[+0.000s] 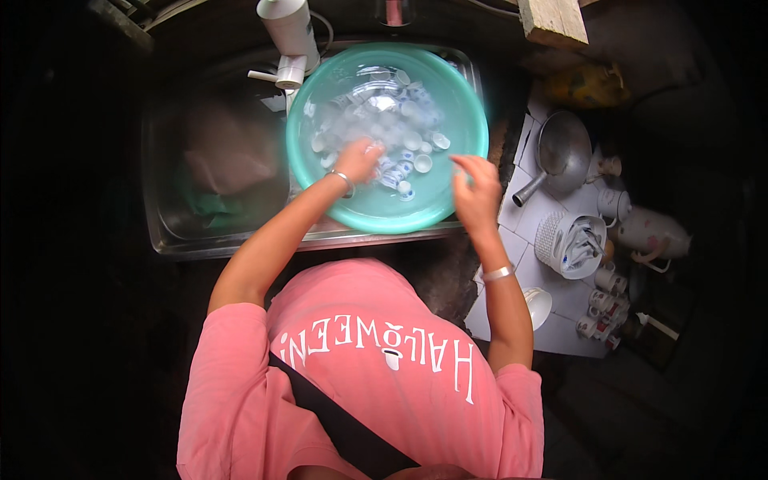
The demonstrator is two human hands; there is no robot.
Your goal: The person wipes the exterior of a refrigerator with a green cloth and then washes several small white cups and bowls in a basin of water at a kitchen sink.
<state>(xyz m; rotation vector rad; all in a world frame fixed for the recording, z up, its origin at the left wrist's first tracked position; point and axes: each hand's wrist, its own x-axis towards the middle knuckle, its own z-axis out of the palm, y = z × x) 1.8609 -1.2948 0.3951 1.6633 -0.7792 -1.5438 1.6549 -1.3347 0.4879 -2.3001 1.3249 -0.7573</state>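
A round turquoise plastic basin (389, 225) filled with water stands across a stainless steel sink. Many small white cups (423, 163), some with blue patterns, lie heaped in the water. My left hand (362, 161) reaches into the basin among the cups; its fingertips blur into the hazy water, so whether they grip a cup is unclear. Over the basin's right rim is my right hand (477, 189), fingers bent and apart, with nothing visible in it.
The left sink bowl (162, 234) contains a brownish, blurred item. At upper left stands a white faucet-like fixture (291, 69). On the tiled counter (531, 225) to the right are a metal ladle-like pan (564, 150), a white basket (549, 240), a white bowl (540, 309) and several mugs (600, 300).
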